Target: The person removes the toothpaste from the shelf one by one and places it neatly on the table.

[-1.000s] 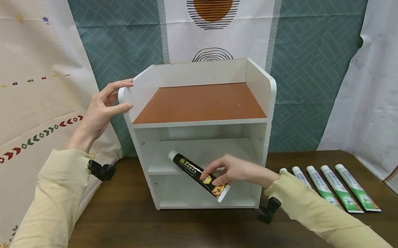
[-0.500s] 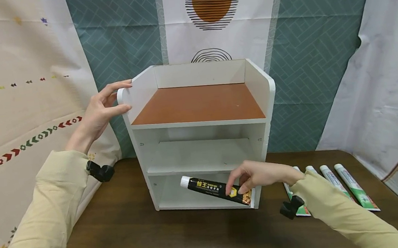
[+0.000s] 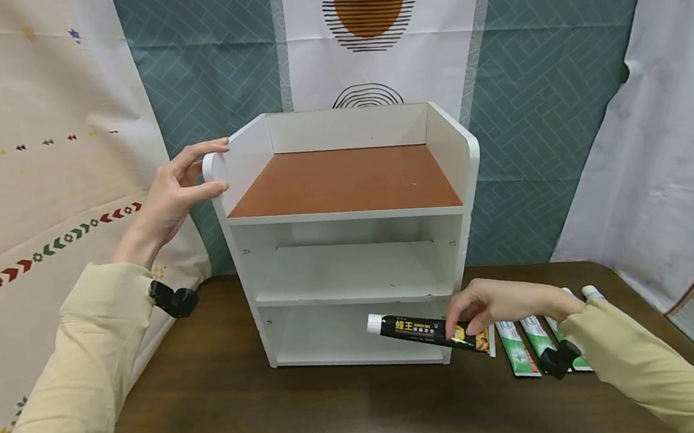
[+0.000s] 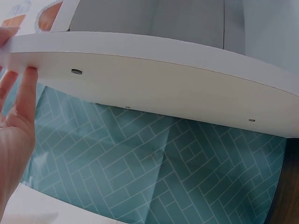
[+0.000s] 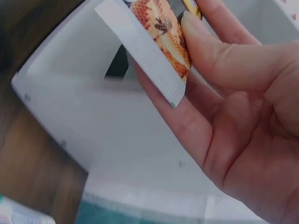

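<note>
My right hand pinches a black toothpaste tube near its flat crimped end, in front of the lower right corner of a white shelf unit. The tube lies nearly level, its white cap pointing left. In the right wrist view, thumb and fingers hold the tube's honeycomb-printed end. My left hand grips the top of the unit's left side panel, with fingers over the edge. Several white-and-green toothpaste tubes lie on the table at right, partly hidden by my right arm.
The unit has a brown top board and two white compartments below. It stands on a dark wooden table. Patterned cloths hang behind and along both sides.
My right hand has moved right with the black toothpaste tube, away from the middle of the unit. The tube has turned from steeply slanted to nearly level. My left hand stays put.
</note>
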`<state>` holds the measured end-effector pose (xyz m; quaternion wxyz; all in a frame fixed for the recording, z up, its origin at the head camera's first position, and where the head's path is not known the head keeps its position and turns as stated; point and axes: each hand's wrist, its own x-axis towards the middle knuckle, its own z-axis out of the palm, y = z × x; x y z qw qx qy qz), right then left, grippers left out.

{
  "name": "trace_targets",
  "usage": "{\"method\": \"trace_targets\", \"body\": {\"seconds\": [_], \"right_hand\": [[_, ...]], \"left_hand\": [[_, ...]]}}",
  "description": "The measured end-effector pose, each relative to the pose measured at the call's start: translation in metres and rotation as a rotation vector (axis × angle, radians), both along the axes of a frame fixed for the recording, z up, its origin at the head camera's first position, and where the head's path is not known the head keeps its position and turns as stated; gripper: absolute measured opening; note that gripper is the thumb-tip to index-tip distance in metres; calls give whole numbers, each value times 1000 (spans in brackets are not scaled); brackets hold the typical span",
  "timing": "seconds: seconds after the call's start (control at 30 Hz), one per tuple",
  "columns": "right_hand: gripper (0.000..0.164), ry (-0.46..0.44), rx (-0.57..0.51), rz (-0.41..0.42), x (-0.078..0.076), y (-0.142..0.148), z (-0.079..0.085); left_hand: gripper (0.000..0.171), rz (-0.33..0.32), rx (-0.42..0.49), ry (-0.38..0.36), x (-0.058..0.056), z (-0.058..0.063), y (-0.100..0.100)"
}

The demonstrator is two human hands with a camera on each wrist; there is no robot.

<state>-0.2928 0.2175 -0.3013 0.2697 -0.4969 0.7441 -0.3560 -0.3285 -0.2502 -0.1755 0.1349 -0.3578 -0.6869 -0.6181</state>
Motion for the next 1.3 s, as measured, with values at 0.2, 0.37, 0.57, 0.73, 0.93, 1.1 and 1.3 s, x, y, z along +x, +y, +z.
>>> {"method": "trace_targets", "body": {"seconds": [0.2,0.37,0.57,0.73,0.93,1.1,1.3], "right_hand": [[23,12,4,25,0,26,9],[23,0,3,33,-2,51,9],[25,-11,-34,75,-1,78,5],[25,-30,-15,39,1,94,6],[28,-41,-25,33,1,112,10],[28,-71,-29,39,1,127,11],[31,-63,-31,35,-1,145,7]], "left_hand": [[47,4,1,-1,1,1,0],[48,-8,10,-9,1,2,0],[48,-20,16,-20,0,2,1],[48,-25,21,-23,-1,2,1],[48,-14,21,-18,-1,1,0],[47,-6,12,-13,0,0,0],[48,-18,29,-21,0,0,0]]}}
